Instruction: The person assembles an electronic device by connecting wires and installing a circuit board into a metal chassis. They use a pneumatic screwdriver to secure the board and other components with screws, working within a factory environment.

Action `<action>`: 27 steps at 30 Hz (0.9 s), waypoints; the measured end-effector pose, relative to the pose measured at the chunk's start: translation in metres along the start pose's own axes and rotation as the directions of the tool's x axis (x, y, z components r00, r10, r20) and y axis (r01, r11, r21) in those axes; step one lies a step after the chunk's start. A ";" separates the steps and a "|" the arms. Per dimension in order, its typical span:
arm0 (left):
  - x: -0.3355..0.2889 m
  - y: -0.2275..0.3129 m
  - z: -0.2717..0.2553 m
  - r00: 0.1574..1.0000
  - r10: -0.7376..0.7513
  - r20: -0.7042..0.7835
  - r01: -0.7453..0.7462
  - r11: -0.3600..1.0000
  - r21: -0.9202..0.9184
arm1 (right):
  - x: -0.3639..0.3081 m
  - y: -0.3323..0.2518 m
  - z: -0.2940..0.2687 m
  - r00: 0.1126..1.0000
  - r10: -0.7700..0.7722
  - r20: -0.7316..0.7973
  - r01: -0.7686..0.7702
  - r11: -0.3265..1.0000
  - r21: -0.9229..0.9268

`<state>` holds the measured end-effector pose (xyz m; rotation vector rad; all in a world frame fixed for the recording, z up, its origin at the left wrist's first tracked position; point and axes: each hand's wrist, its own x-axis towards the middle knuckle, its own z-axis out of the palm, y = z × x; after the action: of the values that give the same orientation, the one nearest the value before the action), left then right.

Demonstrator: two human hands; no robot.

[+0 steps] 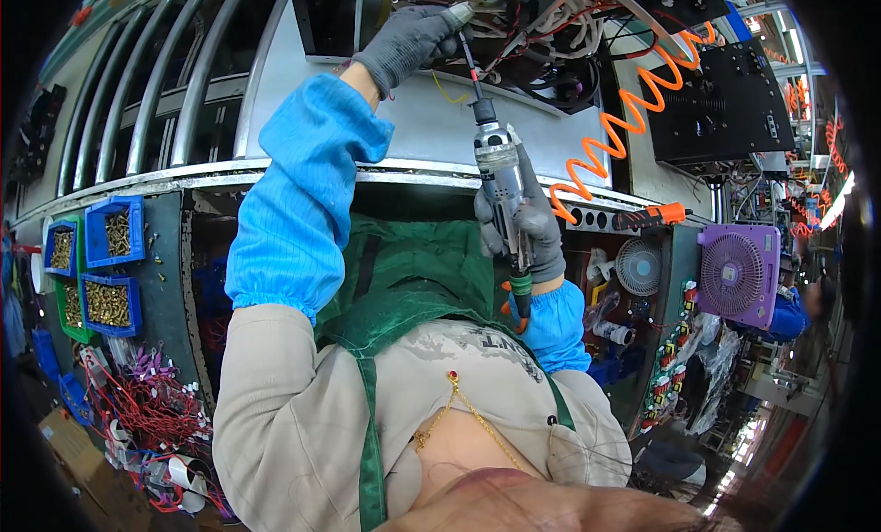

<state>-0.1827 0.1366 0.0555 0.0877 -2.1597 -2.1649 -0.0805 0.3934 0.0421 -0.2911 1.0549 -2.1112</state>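
Note:
My right hand (541, 224), in a grey glove, is wrapped round a silver power screwdriver (500, 169) in front of my apron. Its long thin bit (469, 62) points away from me into an open metal cabinet with bundled wires (560, 22). My left hand (413, 45), gloved too and with pale covering on a fingertip, reaches to the cabinet's near opening. Its fingers are drawn together beside the far end of the bit. Whatever they pinch, if anything, is hidden. A thin yellow wire (448, 91) hangs just below that hand.
An orange coiled hose (633, 119) runs right of the cabinet, near an orange-and-black handled tool (652, 216). Blue bins of screws (112, 302) and red wire bundles (147, 403) lie at left. Metal rollers (202, 73) stand at far left, a purple fan (737, 273) at right.

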 end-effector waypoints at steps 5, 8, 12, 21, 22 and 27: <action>0.009 -0.015 0.000 0.997 0.083 -0.001 -0.083 0.996 -0.040 | 0.001 -0.010 0.014 0.985 0.035 -0.167 -0.077 0.966 -0.248; 0.009 -0.011 0.008 0.988 0.152 -0.030 -0.154 0.979 -0.133 | 0.004 -0.007 0.010 0.992 0.003 -0.128 -0.025 0.986 -0.168; 0.009 -0.002 0.012 0.994 0.087 -0.060 -0.094 0.986 -0.137 | 0.008 -0.004 0.008 0.995 -0.019 -0.099 0.004 0.989 -0.145; 0.016 0.018 0.020 0.951 -0.210 -0.229 0.112 0.919 -0.378 | 0.052 -0.023 0.003 0.969 -0.198 -0.149 0.156 0.955 -0.253; 0.017 0.021 0.020 0.951 -0.217 -0.220 0.117 0.913 -0.391 | 0.056 -0.025 0.001 0.969 -0.201 -0.142 0.159 0.952 -0.260; 0.024 0.022 0.015 0.955 -0.220 -0.199 0.103 0.875 -0.473 | 0.065 -0.024 -0.007 0.968 -0.231 -0.102 0.183 0.920 -0.346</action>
<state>-0.2074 0.1494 0.0775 0.4956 -1.5105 -2.5354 -0.1414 0.3608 0.0480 -0.4395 1.5313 -2.1553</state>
